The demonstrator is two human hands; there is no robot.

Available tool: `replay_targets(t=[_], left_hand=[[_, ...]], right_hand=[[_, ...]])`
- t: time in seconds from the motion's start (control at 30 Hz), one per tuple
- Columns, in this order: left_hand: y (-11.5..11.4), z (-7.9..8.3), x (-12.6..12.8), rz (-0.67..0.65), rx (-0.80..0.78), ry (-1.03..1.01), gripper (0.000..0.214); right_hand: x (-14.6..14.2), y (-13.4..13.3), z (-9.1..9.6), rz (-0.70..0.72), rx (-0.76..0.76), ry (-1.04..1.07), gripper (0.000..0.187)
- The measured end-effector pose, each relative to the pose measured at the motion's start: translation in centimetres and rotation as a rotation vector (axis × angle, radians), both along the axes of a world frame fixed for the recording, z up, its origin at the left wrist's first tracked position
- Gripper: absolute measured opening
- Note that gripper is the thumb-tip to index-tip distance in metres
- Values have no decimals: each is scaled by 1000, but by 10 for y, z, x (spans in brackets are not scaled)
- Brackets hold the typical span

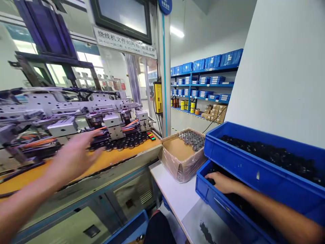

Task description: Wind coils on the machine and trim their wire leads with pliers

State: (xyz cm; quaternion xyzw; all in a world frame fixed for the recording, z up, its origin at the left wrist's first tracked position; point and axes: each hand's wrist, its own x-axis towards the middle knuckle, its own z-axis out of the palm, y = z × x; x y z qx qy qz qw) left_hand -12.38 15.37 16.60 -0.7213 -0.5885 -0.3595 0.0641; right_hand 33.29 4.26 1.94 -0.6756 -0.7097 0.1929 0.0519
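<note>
My left hand (73,157) is smeared by motion above the orange ledge (101,162) of the machine. Its thumb stands apart from the stretched fingers, and nothing shows between them. Just beyond it, a row of small round black parts (124,144) lies along the ledge, under the machine's metal heads (114,125). To the right, my right hand (223,183) reaches into the lower blue bin (215,200). Its fingers are curled round a small black part (211,181), partly hidden. Shadow and the upper bin hide most of the lower bin's contents.
An upper blue bin (254,166) heaped with black pieces (269,152) overhangs the lower one. Beside it, a plastic-wrapped cardboard box (177,166) holds small metallic parts on a white table (165,183). A steel post (166,74) rises at the machine's corner. Another blue bin (132,227) sits below.
</note>
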Motion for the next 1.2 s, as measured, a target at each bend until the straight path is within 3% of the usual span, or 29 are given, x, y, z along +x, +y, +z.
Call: replay_targets(t=[0.1,0.2,0.27,0.37,0.5,0.67,0.83,0.93,1.0,1.1,1.2], left_hand=[[48,-9,102,-261,-118,232,37],[93,-37,202,-407,-255,339,27],[116,-61,252,-454,-335,353,29],[140,-90,298,-483,-419,309,32],[160,-115,323,-483,-484,220,34],[162,-123,333,-507,-485,88,34],[129,-106,313,-609,-416,-88,32],[81,-99,269,-684,-340,-215,30],[40,-104,229,-733,-316,-285,26],[-21,-124,169,-760,-324,-417,25],[-67,-146,127,-730,-401,-824,22]], right_hand=[[6,12,1,22,-14,-67,29],[15,10,-1,1,-32,-141,23],[20,6,-2,6,-42,-166,20],[22,2,-2,34,-58,-187,16],[18,2,-1,102,-65,-192,20],[7,8,0,196,-42,-173,20],[4,6,2,238,-20,-147,25],[6,-1,9,280,-38,-106,31],[7,-7,14,316,-60,-55,32],[11,-11,15,351,-69,22,33],[17,-6,11,333,82,6,33]])
